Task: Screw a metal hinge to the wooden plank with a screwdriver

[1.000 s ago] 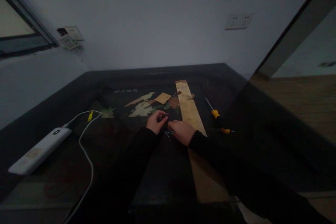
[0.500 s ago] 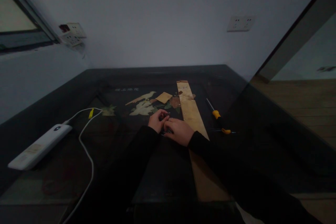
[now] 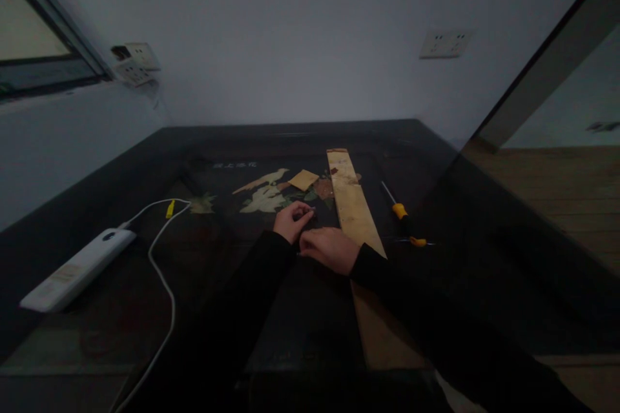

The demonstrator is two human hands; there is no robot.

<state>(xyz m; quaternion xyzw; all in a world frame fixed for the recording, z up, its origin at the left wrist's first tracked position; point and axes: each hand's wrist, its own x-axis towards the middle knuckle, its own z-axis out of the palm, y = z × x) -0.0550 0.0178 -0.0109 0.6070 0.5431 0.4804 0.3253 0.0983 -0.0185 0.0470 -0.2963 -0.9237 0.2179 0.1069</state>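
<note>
My left hand (image 3: 291,222) is closed in a pinch, a small dull metallic bit (image 3: 313,210) showing at its fingertips, too dim to name. Just below and to the right, my right hand (image 3: 333,249) has its fingers curled together. A tiny light glint shows at those fingertips, and whatever they hold is hidden. Under my right wrist runs a long wooden board (image 3: 357,206), lying lengthwise on the dark table. Beyond my hands lies a small square wooden piece (image 3: 303,180).
Right of the board lie a yellow-and-black screwdriver (image 3: 399,210) and a second tool with a yellow part (image 3: 417,241). A white power bank (image 3: 80,268) with a white cable (image 3: 165,281) lies on the left. A wall (image 3: 290,45) with sockets (image 3: 446,43) stands behind the table.
My hands have moved slightly apart; the right one has shifted a little down, away from the left fingertips. The board and tools lie as before.
</note>
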